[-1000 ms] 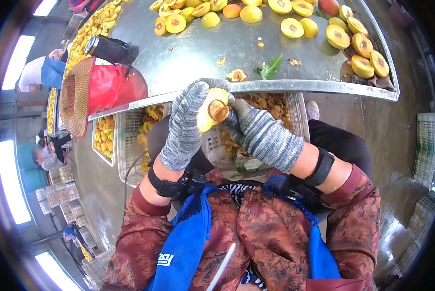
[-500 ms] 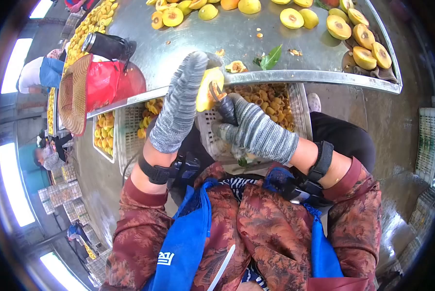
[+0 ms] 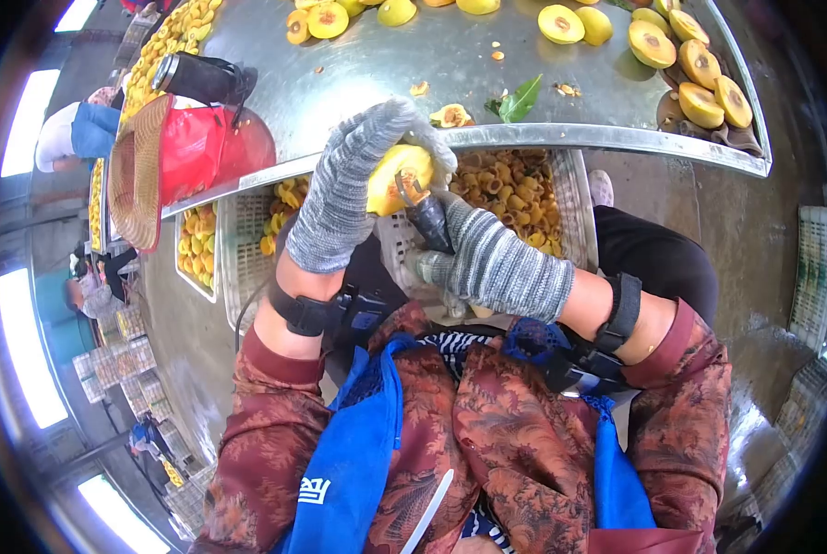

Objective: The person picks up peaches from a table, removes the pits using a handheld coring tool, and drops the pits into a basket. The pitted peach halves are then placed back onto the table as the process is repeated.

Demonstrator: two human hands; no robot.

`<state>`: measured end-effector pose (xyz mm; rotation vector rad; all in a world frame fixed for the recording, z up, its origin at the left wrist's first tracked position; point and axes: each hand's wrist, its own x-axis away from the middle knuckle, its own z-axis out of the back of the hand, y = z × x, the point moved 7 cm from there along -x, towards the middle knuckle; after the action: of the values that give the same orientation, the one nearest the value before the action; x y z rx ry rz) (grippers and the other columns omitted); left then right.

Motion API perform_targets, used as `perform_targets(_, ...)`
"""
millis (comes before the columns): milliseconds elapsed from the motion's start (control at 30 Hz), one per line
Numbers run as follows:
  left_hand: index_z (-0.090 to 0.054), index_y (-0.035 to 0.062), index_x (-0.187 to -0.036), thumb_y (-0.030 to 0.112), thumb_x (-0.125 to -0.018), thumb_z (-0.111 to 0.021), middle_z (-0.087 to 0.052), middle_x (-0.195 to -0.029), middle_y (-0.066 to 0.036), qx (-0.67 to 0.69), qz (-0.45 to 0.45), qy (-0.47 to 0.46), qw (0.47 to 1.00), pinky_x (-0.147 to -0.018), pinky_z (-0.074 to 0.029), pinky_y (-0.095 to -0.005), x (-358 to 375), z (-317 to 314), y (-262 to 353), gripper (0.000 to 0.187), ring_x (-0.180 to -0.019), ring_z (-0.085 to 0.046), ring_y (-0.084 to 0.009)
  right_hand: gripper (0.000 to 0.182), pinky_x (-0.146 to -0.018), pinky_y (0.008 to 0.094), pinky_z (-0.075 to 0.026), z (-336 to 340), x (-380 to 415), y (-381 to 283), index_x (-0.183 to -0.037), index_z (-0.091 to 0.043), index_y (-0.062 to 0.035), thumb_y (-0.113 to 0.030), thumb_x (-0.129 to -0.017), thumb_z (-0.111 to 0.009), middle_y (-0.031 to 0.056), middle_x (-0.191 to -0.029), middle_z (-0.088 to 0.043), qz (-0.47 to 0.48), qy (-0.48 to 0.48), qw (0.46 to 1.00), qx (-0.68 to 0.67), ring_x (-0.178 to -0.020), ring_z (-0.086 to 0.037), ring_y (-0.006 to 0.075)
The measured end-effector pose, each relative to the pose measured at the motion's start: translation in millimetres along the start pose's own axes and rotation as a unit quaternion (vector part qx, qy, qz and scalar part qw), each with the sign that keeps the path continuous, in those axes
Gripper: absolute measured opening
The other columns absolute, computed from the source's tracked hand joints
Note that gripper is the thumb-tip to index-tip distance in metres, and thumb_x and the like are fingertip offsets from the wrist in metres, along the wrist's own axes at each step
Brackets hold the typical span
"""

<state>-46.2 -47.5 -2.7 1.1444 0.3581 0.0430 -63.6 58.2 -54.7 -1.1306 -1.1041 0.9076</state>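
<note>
Concrete floor [image 3: 746, 305] is showing around the work. I'm seeing the left hand [image 3: 363, 171] wrapping its fingers around a yellow fruit half [image 3: 385, 192], probably bracing it, while the right hand [image 3: 497, 254] is gripping a dark-handled tool [image 3: 429, 224], its tip meeting the cut face. Below, a crate [image 3: 577, 208] is holding fruit pieces [image 3: 506, 189], perhaps for easy dropping; beyond, fruit halves [image 3: 652, 44] are lying on the metal desk [image 3: 367, 83], seemingly within reach.

rust-and-maroon jacket [image 3: 524, 415], grey knit gloves [image 3: 515, 263]
the jacket has a feathery print and plain maroon cuffs [image 3: 284, 363]; black bands [image 3: 298, 311] with dark boxes [image 3: 365, 311], blue cloth [image 3: 363, 443] with a white mark [image 3: 314, 490], dark trousers [image 3: 663, 258].
</note>
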Motion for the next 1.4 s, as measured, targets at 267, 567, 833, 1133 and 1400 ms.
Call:
perform_targets(267, -0.054, -0.0017, -0.095, 0.042, -0.09, -0.037, -0.06, -0.086, -0.011, 0.204, 0.077, -0.108, 0.97, -0.07, -0.049, -0.0276, -23, -19, 11, 0.047, -0.078, -0.059, -0.016, 0.05, -0.071, 0.0334, -0.044, 8, -6, -6, -0.115, -0.041, 0.0026, -0.015, -0.074, -0.064, 0.0162, -0.085, -0.055, 0.053, 0.012, 0.992, -0.116, -0.077, -0.054, 0.0253)
perform_targets(567, -0.061, 0.001, -0.083, 0.022, -0.079, -0.059, -0.062, -0.078, -0.009, 0.209, 0.165, 0.046, 0.963, -0.067, -0.047, -0.0254, -11, -6, -12, 0.022, -0.072, -0.059, -0.0134, 0.054, -0.077, 0.0316, -0.045, 4, -3, -4, -0.118, -0.035, 0.0066, -0.01, -0.074, -0.061, 0.0167, -0.099, -0.055, 0.047, 0.022, 0.998, -0.024, -0.092, -0.054, 0.0263)
perform_targets(833, -0.059, -0.0008, -0.077, 0.019, -0.076, -0.06, -0.062, -0.072, -0.008, 0.162, 0.234, -0.099, 0.953, -0.066, -0.047, -0.0259, -25, -19, -3, 0.019, -0.069, -0.059, -0.0152, 0.032, -0.052, 0.0329, -0.047, -2, 2, 0, -0.098, -0.045, 0.0021, -0.016, -0.077, -0.062, 0.011, -0.07, -0.055, 0.004, -0.027, 0.992, -0.126, -0.059, -0.058, 0.022)
perform_targets(1133, -0.058, -0.0023, -0.079, 0.022, -0.077, -0.056, -0.061, -0.072, -0.013, 0.17, 0.21, -0.088, 0.959, -0.061, -0.049, -0.0293, -27, -19, -1, 0.024, -0.064, -0.06, -0.0201, 0.019, -0.035, 0.0236, -0.038, -12, 19, -20, -0.075, -0.05, -0.0035, -0.019, -0.081, -0.059, 0.0028, -0.054, -0.046, -0.147, -0.176, 0.871, -0.434, -0.037, -0.045, 0.0132)
perform_targets(1400, -0.058, -0.0036, -0.082, 0.023, -0.085, -0.049, -0.06, -0.073, -0.014, 0.431, 0.188, 0.004, 0.883, -0.061, -0.049, -0.03, -24, -24, 9, 0.028, -0.065, -0.059, -0.0201, 0.02, -0.037, 0.0242, -0.036, -11, 20, -30, -0.086, -0.052, -0.0046, -0.022, -0.079, -0.06, 0.0019, -0.059, -0.049, -0.148, -0.273, 0.806, -0.504, -0.042, -0.045, 0.0112)
